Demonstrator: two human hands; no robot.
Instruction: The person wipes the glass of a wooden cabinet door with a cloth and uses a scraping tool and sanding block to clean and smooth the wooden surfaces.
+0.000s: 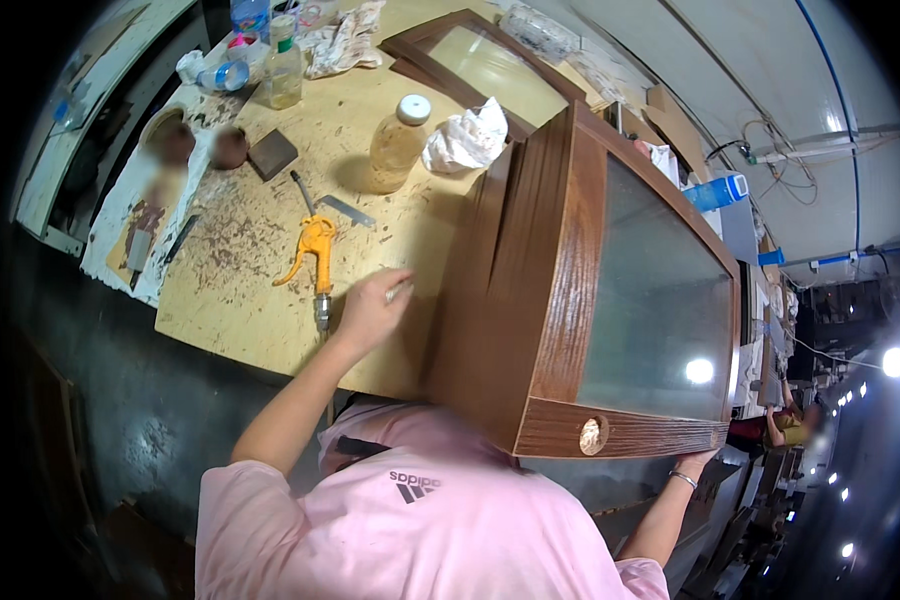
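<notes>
A brown wooden cabinet door (560,330) with a glass panel is tilted up at the table's right side. A round pale hole shows in its lower rail. My right hand (692,462) grips that rail at its right end, its fingers partly hidden behind the wood. Over the table's near edge, my left hand (372,305) is closed, with a small whitish bit showing at the fingers that I cannot make out. Just beyond it lies an orange air blow gun (316,245) with a metal hose fitting. A flat metal scraper blade (348,211) rests beside the gun.
On the stained table (270,345) stand a capped bottle of yellowish liquid (394,155) and a glass bottle (284,75). Crumpled white paper (467,137) and a dark sanding block (272,155) lie nearby. Another glazed door (480,70) is at the back. A person (792,425) is far right.
</notes>
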